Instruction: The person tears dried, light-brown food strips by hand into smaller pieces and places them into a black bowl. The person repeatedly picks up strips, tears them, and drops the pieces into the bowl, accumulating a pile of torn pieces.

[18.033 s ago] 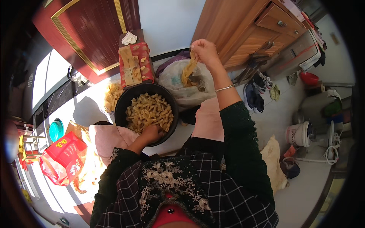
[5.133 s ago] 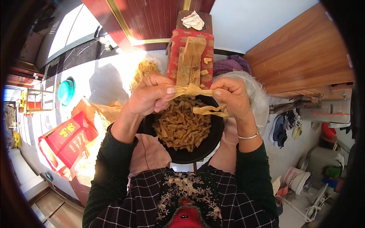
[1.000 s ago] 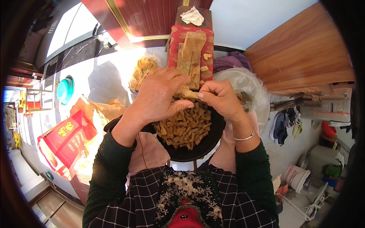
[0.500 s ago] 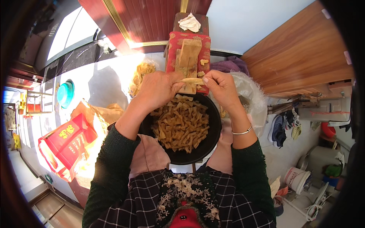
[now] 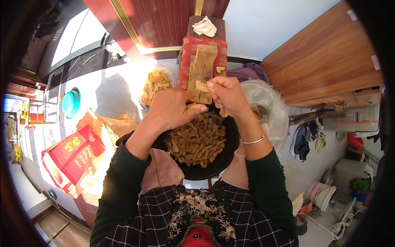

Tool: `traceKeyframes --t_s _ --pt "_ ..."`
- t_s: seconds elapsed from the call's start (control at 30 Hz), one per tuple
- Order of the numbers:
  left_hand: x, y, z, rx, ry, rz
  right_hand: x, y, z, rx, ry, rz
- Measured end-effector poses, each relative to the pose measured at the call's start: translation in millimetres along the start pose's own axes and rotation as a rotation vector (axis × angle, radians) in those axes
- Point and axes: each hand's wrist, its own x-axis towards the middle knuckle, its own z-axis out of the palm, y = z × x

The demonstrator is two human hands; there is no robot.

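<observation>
My right hand (image 5: 227,94) pinches a flat tan strip (image 5: 202,86) over the near part of a wooden board (image 5: 207,55). Another bit of tan strip (image 5: 223,112) shows below its curled fingers. My left hand (image 5: 170,108) is beside the board's near end, thumb stretched out apart from the fingers and nothing seen in it; some of its fingertips are hidden. The board lies on a red patterned pad (image 5: 190,46). Below both hands, a wide black pan (image 5: 231,150) between my knees holds a heap of folded tan pieces (image 5: 196,138).
A bag of tan strips (image 5: 155,84) stands on the left, near a red gift bag (image 5: 74,154) and a teal basin (image 5: 71,103). To the right are a white plastic sack (image 5: 271,107), a purple cloth (image 5: 251,72) and shoes (image 5: 302,142). A crumpled white cloth (image 5: 204,26) lies behind the pad.
Both hands held the strip stretched between them; my left hand has let go and opened. My right hand has moved left over the board with the strip.
</observation>
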Motion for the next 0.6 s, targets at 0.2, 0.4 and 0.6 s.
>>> traceKeyframes --t_s 0.2,0.4,0.6 --pt "-7 25 24 -1.336 0.146 -0.268 -23 0 46 0.539 -0.238 0.125" --pt "7 18 -19 -2.142 0.575 -0.212 -31 -9 48 -0.076 -0.302 -0.06" --pt "-2 -2 -33 -1.467 1.012 0.001 -41 -19 44 0.238 -0.382 0.042"
